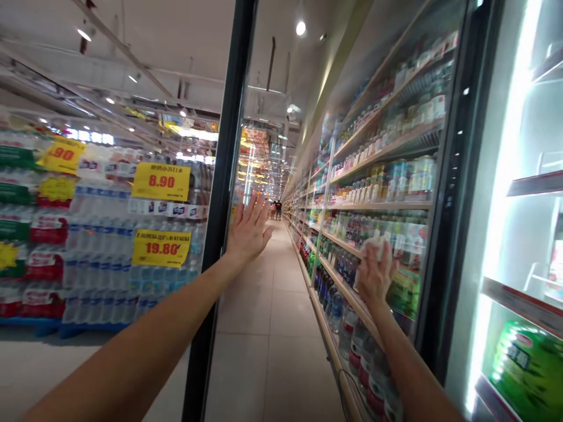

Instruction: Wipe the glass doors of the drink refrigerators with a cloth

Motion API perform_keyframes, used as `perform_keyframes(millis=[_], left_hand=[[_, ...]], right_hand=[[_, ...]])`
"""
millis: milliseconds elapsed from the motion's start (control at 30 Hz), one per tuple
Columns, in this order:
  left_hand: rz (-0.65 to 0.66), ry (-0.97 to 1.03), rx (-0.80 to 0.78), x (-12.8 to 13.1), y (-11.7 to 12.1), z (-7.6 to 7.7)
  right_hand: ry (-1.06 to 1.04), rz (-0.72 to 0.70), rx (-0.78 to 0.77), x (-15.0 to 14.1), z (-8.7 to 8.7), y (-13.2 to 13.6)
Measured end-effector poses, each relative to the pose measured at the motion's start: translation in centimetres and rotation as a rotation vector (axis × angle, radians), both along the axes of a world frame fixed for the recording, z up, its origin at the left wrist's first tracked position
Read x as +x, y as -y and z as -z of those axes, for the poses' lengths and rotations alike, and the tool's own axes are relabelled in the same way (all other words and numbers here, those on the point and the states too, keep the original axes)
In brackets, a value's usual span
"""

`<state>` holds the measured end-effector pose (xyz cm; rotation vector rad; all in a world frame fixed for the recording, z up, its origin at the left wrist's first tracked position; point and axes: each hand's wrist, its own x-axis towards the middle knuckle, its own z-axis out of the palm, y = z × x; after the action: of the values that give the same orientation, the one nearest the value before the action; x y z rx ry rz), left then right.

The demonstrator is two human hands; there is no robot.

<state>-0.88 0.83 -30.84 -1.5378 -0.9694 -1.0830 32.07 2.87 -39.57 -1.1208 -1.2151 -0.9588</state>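
One tall glass door (323, 266) leans — top rightward.

cloth (373, 246): white | door frame (225, 164): black | price sign (160, 181): yellow, red-printed

The right hand (377, 276) is blurred — its white cloth (372, 245) partly hidden.

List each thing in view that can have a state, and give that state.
Glass door, open
Left hand, open, fingers spread
Right hand, holding the white cloth
White cloth, bunched
Cooler light strip, lit
Ceiling light, lit
Water packs, stacked
Green pack, shelved
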Motion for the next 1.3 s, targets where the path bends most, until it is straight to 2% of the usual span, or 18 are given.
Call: perform_keyframes(millis=[67,133,267,367,433,500,567,633,733,800,867,967,1033,1100,1167,1233,1300], left_hand=[[0.002,0.005,-0.004,0.0,0.0,0.0],[0.002,0.012,-0.007,0.0,0.0,0.0],[0.006,0.013,-0.003,-0.1,-0.1,0.0],[0.003,0.014,-0.004,-0.1,-0.1,0.0],[-0.005,0.013,-0.010,-0.1,-0.1,0.0],[-0.011,0.010,-0.011,-0.1,0.0,0.0],[-0.012,0.009,-0.011,0.0,0.0,0.0],[-0.010,0.013,-0.014,0.0,0.0,0.0],[0.004,0.023,-0.037,0.0,0.1,0.0],[0.012,0.030,-0.052,-0.1,0.1,0.0],[0.013,0.024,-0.056,-0.1,0.2,0.2],[-0.003,0.007,-0.042,-0.1,0.3,0.7],[-0.019,-0.008,-0.034,-0.1,0.4,1.1],[-0.020,-0.096,-0.049,0.1,0.6,1.5],[-0.011,-0.200,-0.074,0.5,0.7,1.9],[-0.008,-0.219,-0.086,1.2,0.9,2.3],[-0.013,-0.157,-0.086,1.9,0.9,2.7]], right_hand=[[-0.281,0.024,0.041,2.3,-0.3,-0.4],[-0.354,0.024,0.049,2.6,-0.2,-0.5],[0.042,-0.005,-0.030,0.0,1.5,0.2],[0.257,-0.022,-0.062,0.3,2.8,0.3],[0.140,0.005,-0.023,2.2,3.0,-0.1],[-0.147,0.047,0.038,4.0,2.7,-0.6],[-0.338,0.063,0.066,4.2,2.4,-0.8],[-0.249,0.041,0.038,2.4,2.4,-0.5],[0.173,-0.042,-0.046,-2.0,3.2,0.7],[0.370,-0.092,-0.085,-3.7,3.5,1.2],[0.355,-0.088,-0.084,-3.4,3.1,1.2],[-0.023,-0.010,-0.009,-1.8,1.8,0.4],[-0.188,0.011,0.012,-2.1,1.1,0.2],[-0.089,-0.019,-0.009,-3.9,1.0,0.4],[0.179,-0.079,-0.040,-6.0,1.4,0.8],[0.383,-0.119,-0.053,-6.8,1.8,1.0],[0.341,-0.100,-0.033,-5.8,1.5,0.9]])
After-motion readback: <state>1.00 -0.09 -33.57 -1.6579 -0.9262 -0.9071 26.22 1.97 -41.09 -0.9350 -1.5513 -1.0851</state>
